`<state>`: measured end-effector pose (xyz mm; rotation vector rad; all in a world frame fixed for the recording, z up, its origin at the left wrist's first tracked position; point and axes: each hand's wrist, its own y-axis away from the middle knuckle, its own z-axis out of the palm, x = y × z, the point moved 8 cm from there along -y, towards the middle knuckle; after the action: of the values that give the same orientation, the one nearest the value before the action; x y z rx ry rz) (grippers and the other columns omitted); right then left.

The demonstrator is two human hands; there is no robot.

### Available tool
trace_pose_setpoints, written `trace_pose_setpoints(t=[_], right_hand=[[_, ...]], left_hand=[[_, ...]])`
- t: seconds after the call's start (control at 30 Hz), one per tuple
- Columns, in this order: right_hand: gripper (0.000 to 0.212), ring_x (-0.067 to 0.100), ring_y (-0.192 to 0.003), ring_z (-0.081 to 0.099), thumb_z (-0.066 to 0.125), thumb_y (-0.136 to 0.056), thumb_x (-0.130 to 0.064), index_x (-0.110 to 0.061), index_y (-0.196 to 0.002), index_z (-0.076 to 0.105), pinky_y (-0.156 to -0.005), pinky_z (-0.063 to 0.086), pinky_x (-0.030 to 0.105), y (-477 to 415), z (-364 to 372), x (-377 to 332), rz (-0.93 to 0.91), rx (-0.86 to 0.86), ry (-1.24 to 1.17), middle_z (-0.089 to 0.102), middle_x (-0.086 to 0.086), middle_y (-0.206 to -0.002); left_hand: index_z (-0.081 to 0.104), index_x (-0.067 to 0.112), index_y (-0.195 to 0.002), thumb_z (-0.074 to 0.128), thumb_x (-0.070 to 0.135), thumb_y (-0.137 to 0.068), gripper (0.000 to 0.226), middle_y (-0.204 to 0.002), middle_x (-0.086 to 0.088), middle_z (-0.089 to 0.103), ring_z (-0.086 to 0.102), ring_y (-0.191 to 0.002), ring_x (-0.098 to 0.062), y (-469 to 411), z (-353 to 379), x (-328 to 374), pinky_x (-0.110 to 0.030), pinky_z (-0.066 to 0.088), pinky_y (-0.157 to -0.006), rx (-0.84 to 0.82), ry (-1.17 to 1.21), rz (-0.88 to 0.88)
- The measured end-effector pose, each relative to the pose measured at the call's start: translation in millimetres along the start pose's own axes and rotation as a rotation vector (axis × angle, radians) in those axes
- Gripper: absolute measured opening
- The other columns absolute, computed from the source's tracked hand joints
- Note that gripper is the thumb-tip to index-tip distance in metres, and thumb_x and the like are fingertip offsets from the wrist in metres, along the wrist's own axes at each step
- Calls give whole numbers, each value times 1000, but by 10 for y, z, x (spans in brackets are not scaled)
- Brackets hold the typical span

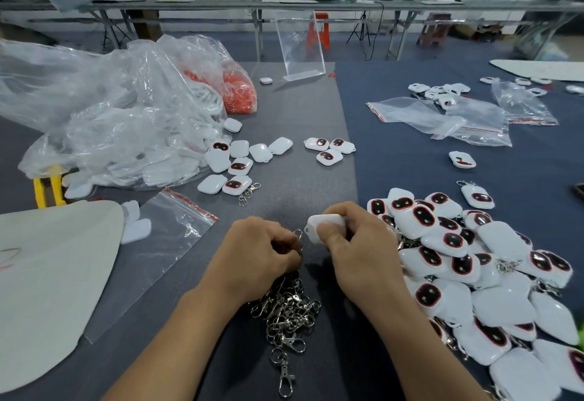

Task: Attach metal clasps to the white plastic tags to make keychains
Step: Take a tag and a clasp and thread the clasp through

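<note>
Two hands: both worked close together over the near middle of the grey cloth-covered desk, almost meeting, I judged so that ring and loop could be brought together.
Left hand: its fingers were curled tight and pinched a silver metal swivel clasp; only the ring showed past the fingertips.
Right hand: it was curled round a white rounded plastic tag, with the tag's small corner loop turned toward the left hand, probably to offer it to the ring.
Join: the tag hung just beside the clasp ring; whether they touched could not be told.
Clasp heap: tangled loose silver clasps lay between the forearms by the near edge, right under the left hand, likely for a short reach.
Finished pile: white tags with dark, red-rimmed faces and clasps were heaped toward the near right corner, just beside the right hand, handy for dropping off.
Bare tags: these spilled from a crumpled clear plastic bag by the left edge, well apart from the hands.
Open room: bare cloth ran from the hands toward the far edge; a flat clear zip bag lay near the left wrist, and the pile crowded the right.
</note>
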<state>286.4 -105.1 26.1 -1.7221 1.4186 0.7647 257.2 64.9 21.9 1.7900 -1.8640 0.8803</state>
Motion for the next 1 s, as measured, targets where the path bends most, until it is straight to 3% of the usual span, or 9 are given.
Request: trace_pose_setpoints(t=[0.13, 0.43, 0.53, 0.8, 1.0], right_hand=[[7, 4, -66, 59, 70, -93, -26, -30, -88, 67, -57, 41, 13, -27, 64, -1, -17, -61, -24, 67, -9, -72], [6, 5, -70, 61, 73, -90, -27, -30, -85, 72, -60, 42, 16, -63, 109, -10, -30, -178, 37, 68, -9, -72], [5, 6, -69, 61, 73, -91, -28, -30, -86, 73, -61, 41, 20, -79, 126, -27, -31, -207, 55, 67, -8, -73], [6, 2, -57, 57, 76, -87, -32, -31, -81, 74, -52, 37, 12, -88, 139, -57, -23, -226, 66, 62, -11, -61], [10, -2, -48, 55, 76, -87, -30, -27, -78, 75, -46, 38, 12, -62, 143, -28, 7, -239, 8, 61, -9, -54]], left_hand=[[75, 34, -76, 67, 39, -67, 13, -70, 10, 66, 61, -66, -11, 4, 9, 25, -29, 47, -62, -23, -4, 34], [75, 28, -82, 64, 42, -71, 21, -70, 6, 66, 61, -69, -14, 28, -2, 47, -33, 46, -66, -20, -24, 65], [77, 31, -85, 65, 39, -71, 20, -67, 6, 67, 62, -67, -14, 27, -6, 39, -30, 46, -63, -17, -20, 53], [73, 46, -86, 65, 43, -71, 18, -65, 7, 68, 61, -60, -13, 48, -10, 36, -25, 46, -58, -18, 5, 37], [75, 35, -85, 66, 37, -72, 16, -68, 14, 67, 61, -69, -7, 87, -31, 104, -16, 42, -60, 39, -67, 73]])
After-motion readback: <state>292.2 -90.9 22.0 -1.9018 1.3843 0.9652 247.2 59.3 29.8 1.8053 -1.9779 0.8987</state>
